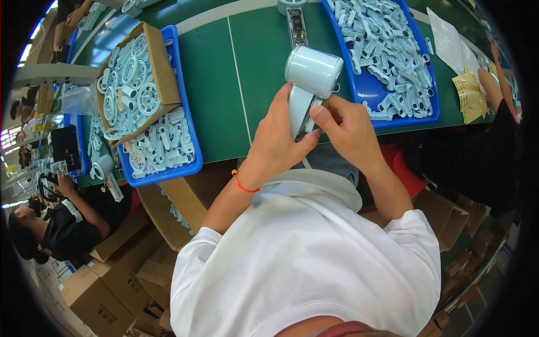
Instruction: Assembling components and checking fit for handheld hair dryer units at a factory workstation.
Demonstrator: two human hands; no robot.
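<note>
Just over the near edge of the green table, a pale blue handheld device point(313, 72) with a drum-shaped head and a straight handle, like a small handheld fan, is tilted between my hands. My left hand point(275, 137) is wrapped round its handle, with the thumb near the lower end. My right hand point(349, 126) is closed against the handle's right side, thumb and fingers just below the head. A dark inner part shows along that side. Whether the right fingers pinch a small part there is hidden. Farther off lies a similar device point(296, 25), its handle uncovered over a circuit board.
A blue tray point(375, 90) of pale handle shells stands at the right. On the left, a cardboard box point(163, 67) of rings and shells rests on another blue tray point(197, 160). Gold sheets point(470, 95) lie far right. Co-workers sit either side; cartons point(106, 297) stand below.
</note>
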